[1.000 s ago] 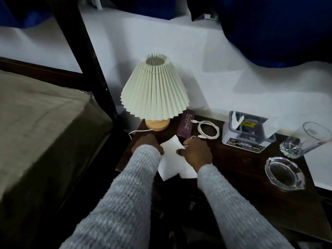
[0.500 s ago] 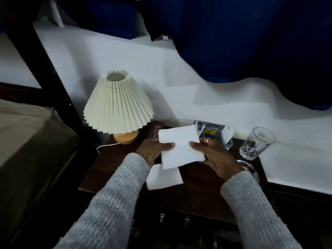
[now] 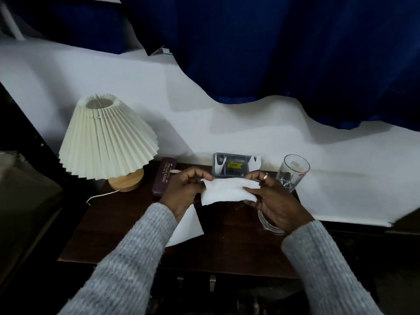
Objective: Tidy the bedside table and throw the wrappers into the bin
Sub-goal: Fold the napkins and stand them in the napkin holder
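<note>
Above the dark wooden bedside table (image 3: 227, 248) both hands hold a white tissue (image 3: 227, 190), now folded into a narrow band. My left hand (image 3: 184, 192) pinches its left end. My right hand (image 3: 272, 198), with a ring on one finger, pinches the right end between thumb and fingers. A second white tissue (image 3: 188, 226) lies flat on the table, partly under my left forearm. No bin is in view.
A pleated cream lamp (image 3: 106, 142) on a wooden base stands at the back left, its white cord trailing off. A maroon glasses case (image 3: 164, 178), a grey open box (image 3: 234, 165), a drinking glass (image 3: 293, 171) and a glass ashtray (image 3: 268, 223) sit on the table. Bed at left.
The hands lifted one tissue off the table and folded it from a flat square into a narrow band. The view swung left, so the table now sits lower and more central.
</note>
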